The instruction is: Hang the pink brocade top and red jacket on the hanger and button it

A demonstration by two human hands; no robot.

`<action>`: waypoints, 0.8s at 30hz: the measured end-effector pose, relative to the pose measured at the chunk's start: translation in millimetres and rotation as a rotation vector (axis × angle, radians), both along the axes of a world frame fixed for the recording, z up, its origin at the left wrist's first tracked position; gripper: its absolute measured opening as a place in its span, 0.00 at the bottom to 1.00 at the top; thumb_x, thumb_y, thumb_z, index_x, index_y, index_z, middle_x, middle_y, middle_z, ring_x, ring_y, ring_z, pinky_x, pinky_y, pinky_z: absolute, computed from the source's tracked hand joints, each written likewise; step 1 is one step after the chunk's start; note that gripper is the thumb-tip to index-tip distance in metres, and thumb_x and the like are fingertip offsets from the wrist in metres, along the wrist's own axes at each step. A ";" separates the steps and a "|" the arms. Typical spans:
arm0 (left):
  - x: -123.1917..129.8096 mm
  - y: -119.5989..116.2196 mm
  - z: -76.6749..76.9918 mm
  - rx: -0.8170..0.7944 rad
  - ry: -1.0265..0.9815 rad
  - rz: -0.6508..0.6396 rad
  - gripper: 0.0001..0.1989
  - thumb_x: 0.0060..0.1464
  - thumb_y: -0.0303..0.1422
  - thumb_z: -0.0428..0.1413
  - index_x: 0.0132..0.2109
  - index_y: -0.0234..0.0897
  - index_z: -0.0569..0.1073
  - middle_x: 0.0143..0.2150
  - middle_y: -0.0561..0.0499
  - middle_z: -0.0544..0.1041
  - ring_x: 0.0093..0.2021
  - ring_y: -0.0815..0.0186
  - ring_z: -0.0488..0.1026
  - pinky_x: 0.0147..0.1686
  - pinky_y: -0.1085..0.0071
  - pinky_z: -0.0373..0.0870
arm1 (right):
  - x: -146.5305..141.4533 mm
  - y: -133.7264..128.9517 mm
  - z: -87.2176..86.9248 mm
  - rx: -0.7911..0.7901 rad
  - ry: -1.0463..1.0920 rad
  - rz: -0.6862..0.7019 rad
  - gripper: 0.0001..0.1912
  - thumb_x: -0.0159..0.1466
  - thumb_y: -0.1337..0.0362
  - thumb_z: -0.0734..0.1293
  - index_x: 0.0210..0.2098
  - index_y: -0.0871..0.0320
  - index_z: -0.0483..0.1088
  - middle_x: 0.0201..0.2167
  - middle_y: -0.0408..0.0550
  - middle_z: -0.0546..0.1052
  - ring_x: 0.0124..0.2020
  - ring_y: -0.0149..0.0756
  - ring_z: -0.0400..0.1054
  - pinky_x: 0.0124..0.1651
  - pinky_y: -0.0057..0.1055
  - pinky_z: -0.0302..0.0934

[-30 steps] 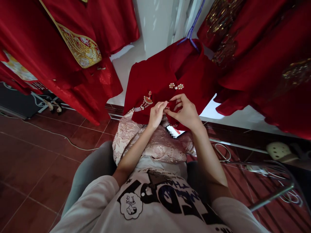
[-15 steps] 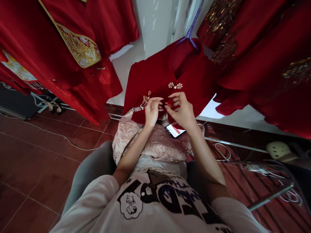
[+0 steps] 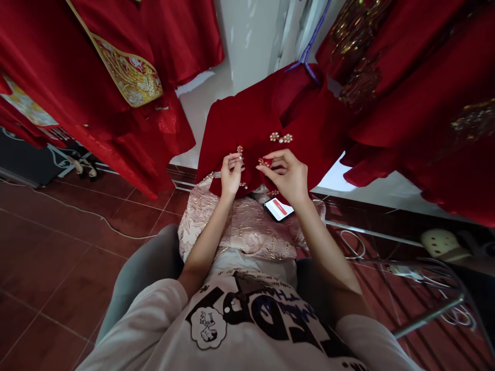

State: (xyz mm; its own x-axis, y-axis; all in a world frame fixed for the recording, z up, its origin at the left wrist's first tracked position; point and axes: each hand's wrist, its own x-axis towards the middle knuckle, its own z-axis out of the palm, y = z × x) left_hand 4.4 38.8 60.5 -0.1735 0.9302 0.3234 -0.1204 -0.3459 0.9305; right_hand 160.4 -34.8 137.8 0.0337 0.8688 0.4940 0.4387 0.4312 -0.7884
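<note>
Ornament (image 3: 264, 162) in right hand (image 3: 290, 174) — left hand (image 3: 231, 175) at beaded pendant (image 3: 240, 149)

Centre: pink brocade fabric (image 3: 247, 234) over lap (image 3: 141, 275); phone (image 3: 279, 209) lying on it, red garment (image 3: 235, 121) overlapping fabric edge. Left: tiled floor (image 3: 50, 257), pale cable (image 3: 101, 217) across.

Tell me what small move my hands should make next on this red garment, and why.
I'd probably bring the left hand across to the small red piece pinched in the right hand. The hands are apart, with the left at the beaded ornament, so only the right has that piece; a second grip might steady it.
</note>
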 end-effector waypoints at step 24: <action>1.9 -11.4 16.1 0.115 0.048 0.109 0.09 0.53 0.32 0.65 0.42 0.39 0.79 0.43 0.48 0.83 0.41 0.65 0.81 0.47 0.64 0.80 | -18.2 42.2 9.8 0.068 -0.249 0.126 0.09 0.65 0.63 0.64 0.43 0.56 0.73 0.38 0.48 0.76 0.37 0.34 0.72 0.39 0.34 0.72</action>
